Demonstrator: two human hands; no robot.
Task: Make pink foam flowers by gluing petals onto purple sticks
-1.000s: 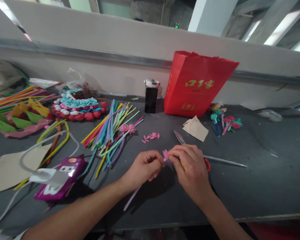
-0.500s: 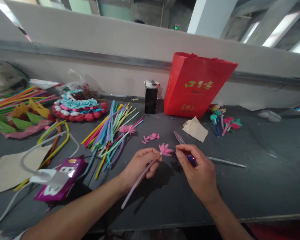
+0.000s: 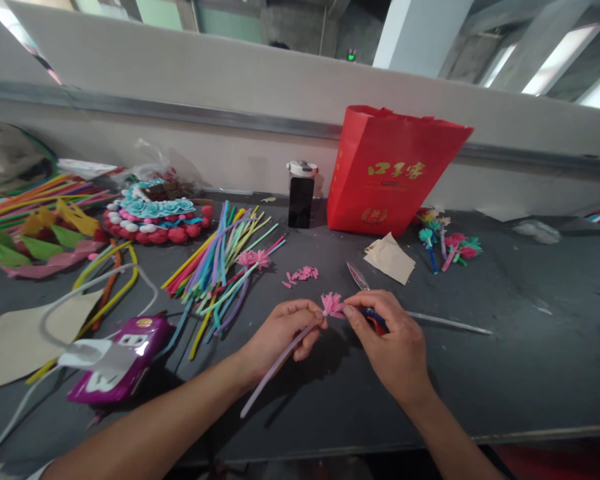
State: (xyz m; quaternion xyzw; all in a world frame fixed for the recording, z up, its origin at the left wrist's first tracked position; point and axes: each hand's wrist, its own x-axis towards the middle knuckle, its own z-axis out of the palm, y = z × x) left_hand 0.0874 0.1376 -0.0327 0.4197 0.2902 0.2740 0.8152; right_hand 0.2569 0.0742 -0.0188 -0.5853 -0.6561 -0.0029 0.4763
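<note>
My left hand is closed round a pale lilac fuzzy stem, which slants down toward the table's front edge. At its upper end a fluffy pink flower sticks out past my fingertips. My right hand pinches at the flower's right side, thumb and forefinger against the petal tips; whatever lies between them is too small to make out. Under and behind that hand lie scissors, blade pointing away, handles partly hidden. Small loose pink pieces lie just beyond my left hand.
Coloured fuzzy stems are heaped left of centre, a pink flower on them. A purple power strip with a white cable sits at front left. A dark bottle, red bag, brown paper and finished flowers stand or lie behind.
My right hand has moved slightly left, its fingertips now at the pink petals instead of a little apart from them. My left hand keeps its hold on the stem.
</note>
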